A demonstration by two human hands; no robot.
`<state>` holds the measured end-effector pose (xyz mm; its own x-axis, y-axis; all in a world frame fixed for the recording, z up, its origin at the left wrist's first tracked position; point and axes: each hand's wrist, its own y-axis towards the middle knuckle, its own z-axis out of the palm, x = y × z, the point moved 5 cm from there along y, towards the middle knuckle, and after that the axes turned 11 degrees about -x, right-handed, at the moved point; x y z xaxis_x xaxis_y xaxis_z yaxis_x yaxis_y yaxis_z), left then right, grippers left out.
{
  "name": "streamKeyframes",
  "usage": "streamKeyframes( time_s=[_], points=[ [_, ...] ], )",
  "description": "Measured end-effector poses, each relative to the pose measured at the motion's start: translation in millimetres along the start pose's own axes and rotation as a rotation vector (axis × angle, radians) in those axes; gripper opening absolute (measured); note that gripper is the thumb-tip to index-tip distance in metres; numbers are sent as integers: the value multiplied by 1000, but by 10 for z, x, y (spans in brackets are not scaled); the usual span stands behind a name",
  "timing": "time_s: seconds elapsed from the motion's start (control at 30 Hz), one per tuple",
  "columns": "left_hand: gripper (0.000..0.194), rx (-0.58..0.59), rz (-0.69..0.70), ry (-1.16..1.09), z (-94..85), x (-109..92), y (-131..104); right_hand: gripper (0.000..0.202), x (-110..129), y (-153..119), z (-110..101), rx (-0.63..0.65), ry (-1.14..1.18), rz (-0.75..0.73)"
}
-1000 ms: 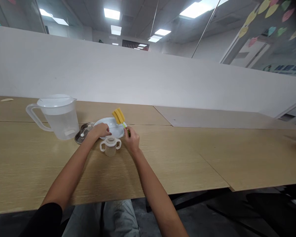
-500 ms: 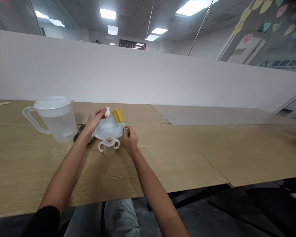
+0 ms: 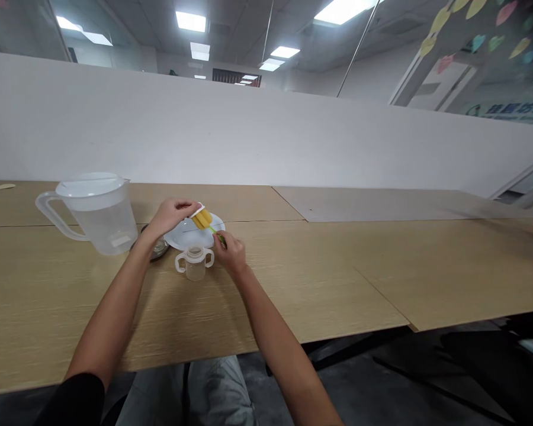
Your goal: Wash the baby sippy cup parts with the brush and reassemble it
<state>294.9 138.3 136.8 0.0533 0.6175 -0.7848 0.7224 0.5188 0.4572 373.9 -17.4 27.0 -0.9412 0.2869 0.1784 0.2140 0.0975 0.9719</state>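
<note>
My left hand (image 3: 174, 214) pinches a small white cap (image 3: 199, 208) above the pale bowl (image 3: 184, 235). In my right hand (image 3: 231, 251) is the green handle of a sponge brush (image 3: 202, 220). Its yellow sponge head meets the cap's open side; how far it sits inside I cannot tell. Below the hands, a clear baby cup (image 3: 195, 270) with two white handles stands upright and uncovered on the table, in front of the bowl. A dark-rimmed round item (image 3: 160, 249) lies beside the bowl, partly hidden by my left forearm.
A translucent lidded pitcher (image 3: 109, 228) with a side handle stands at the left of the wooden table (image 3: 302, 278). Far left lies a small flat pale piece (image 3: 3, 186). A white partition (image 3: 249, 136) runs along the back. A blurred orange item shows at the right edge.
The cap and the sponge head, apart before, have come together. My left hand has turned the cap down over the yellow sponge, and my right hand has shifted slightly left and lower.
</note>
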Motion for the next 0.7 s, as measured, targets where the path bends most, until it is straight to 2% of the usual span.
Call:
streamKeyframes(
  time_s=[0.17,0.33,0.53,0.6,0.7],
  points=[
    [54,9,129,76,-48,-128,-60,29,-9,-13,17,18,-5,25],
    [70,7,305,14,-63,-223,-87,27,-13,7,6,12,19,55],
    [58,-139,513,329,-28,-320,-125,32,-77,7,53,63,-74,114],
    [58,-164,526,422,-34,-329,-127,35,-113,8,51,59,-114,159],
    [57,-161,459,545,-136,-246,-86,36,-135,25,30,43,-110,208]
  ],
)
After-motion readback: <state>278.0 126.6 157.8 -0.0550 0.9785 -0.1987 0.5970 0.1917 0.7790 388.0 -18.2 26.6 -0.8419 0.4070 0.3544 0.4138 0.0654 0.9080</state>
